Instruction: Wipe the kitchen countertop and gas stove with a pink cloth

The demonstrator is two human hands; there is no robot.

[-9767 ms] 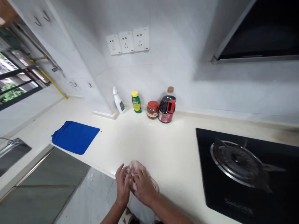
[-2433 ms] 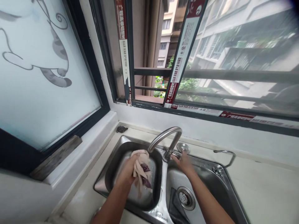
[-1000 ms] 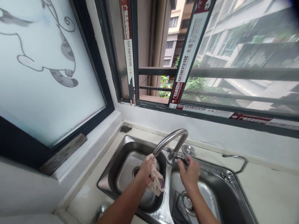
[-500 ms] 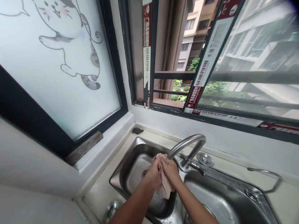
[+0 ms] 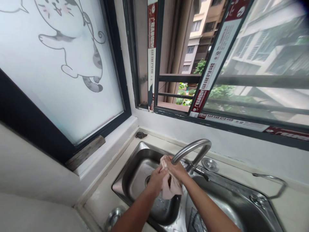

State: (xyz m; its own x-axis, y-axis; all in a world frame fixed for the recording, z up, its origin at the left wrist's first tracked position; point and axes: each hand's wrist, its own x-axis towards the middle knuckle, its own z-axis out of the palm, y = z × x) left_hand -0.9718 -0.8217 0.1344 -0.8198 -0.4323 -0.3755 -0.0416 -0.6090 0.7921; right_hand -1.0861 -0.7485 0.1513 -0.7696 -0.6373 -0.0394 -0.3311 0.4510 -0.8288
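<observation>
- Here, my left hand (image 5: 157, 180) is closed on the pale cloth (image 5: 171, 192).
- My right hand (image 5: 176, 169) is also closed on it.
- The cloth hangs below my hands, over the basin (image 5: 135, 175), near the faucet (image 5: 191, 148).

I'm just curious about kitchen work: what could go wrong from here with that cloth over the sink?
The right hand is very close to the tap, so its knuckles might knock the spout. The cloth, gripped by the left hand too, hangs over the left basin; if dropped, it could cover the drain.
</observation>
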